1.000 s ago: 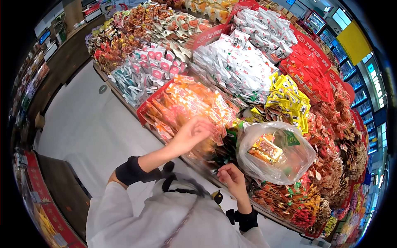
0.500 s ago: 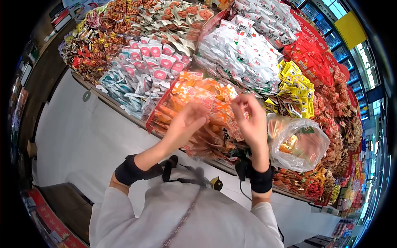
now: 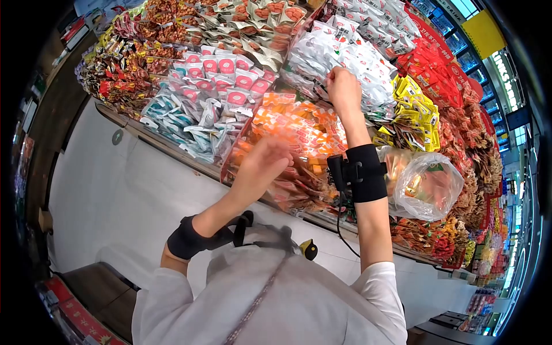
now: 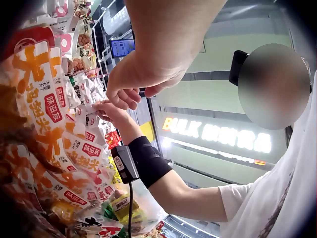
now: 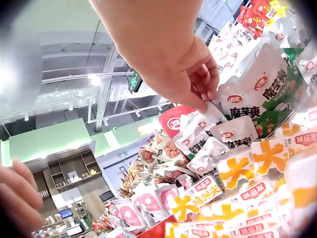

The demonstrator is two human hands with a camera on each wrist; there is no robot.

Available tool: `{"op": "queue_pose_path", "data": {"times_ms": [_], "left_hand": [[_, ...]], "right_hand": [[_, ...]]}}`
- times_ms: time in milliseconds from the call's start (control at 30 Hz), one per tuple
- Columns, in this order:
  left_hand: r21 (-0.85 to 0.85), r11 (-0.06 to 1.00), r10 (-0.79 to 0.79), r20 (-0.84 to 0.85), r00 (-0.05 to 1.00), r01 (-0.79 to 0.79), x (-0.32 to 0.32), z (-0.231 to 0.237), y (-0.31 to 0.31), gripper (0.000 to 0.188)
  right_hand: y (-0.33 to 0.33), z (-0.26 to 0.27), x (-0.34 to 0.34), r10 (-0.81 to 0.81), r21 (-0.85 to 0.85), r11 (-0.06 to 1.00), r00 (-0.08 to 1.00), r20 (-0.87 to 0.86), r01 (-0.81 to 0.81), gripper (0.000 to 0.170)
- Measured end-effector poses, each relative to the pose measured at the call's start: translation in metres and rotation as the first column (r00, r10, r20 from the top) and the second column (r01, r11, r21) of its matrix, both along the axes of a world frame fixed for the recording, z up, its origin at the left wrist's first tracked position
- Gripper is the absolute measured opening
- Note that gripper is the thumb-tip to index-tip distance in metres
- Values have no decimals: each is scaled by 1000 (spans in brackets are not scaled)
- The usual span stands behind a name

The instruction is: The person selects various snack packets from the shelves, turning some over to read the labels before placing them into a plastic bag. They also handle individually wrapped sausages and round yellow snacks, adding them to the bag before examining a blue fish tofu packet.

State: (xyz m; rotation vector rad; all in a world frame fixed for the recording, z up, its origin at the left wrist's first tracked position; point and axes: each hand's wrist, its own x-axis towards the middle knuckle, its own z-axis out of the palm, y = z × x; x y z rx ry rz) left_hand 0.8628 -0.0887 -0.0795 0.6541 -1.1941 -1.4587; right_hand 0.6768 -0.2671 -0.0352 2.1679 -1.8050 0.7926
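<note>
My right hand (image 3: 345,92) reaches over the heap of white snack packets (image 3: 322,57). In the right wrist view its thumb and fingers pinch the top edge of one white snack packet (image 5: 210,118), among others with red logos and black lettering. Lower and to the left, my left hand (image 3: 263,164) hovers over the orange-and-white snack packets (image 3: 296,126), blurred, its fingers loosely bent with nothing in them. The left wrist view shows that left hand (image 4: 143,79) in front of the right one, its palm side partly hidden.
A clear plastic bag (image 3: 428,187) with some packets inside sits on the display, right of my right forearm. Yellow packets (image 3: 417,112), red packets (image 3: 440,69) and pink-and-white packets (image 3: 236,80) fill neighbouring sections. Pale floor (image 3: 132,190) runs along the stand's front edge.
My right hand has gone from beside the plastic bag, up and across, to the white packets, and now pinches one. The left hand stays over the orange packets. The head view has shifted.
</note>
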Motion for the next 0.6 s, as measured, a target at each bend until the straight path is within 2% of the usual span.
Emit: {"op": "queue_pose_path", "data": {"times_ms": [133, 267, 367, 467, 500, 600], "left_hand": [[-5, 1000, 9, -6, 1000, -9, 7, 0, 2, 19], [3, 1000, -6, -42, 999, 6, 8, -2, 3, 19], [-9, 1000, -7, -37, 999, 7, 6, -4, 3, 19], [-1, 1000, 28, -2, 1000, -28, 5, -2, 1, 18], [0, 999, 51, 7, 999, -51, 5, -2, 0, 18], [-50, 987, 155, 11, 988, -154, 4, 4, -7, 22]], "right_hand": [[4, 2, 3, 2, -89, 996, 996, 93, 7, 10], [11, 10, 7, -49, -76, 995, 986, 160, 61, 10], [17, 24, 3, -10, -147, 988, 978, 206, 41, 9], [31, 46, 1, 48, -314, 948, 959, 278, 44, 9], [36, 52, -1, 134, -424, 906, 943, 305, 8, 9], [59, 75, -3, 281, -438, 899, 791, 543, -19, 11]]}}
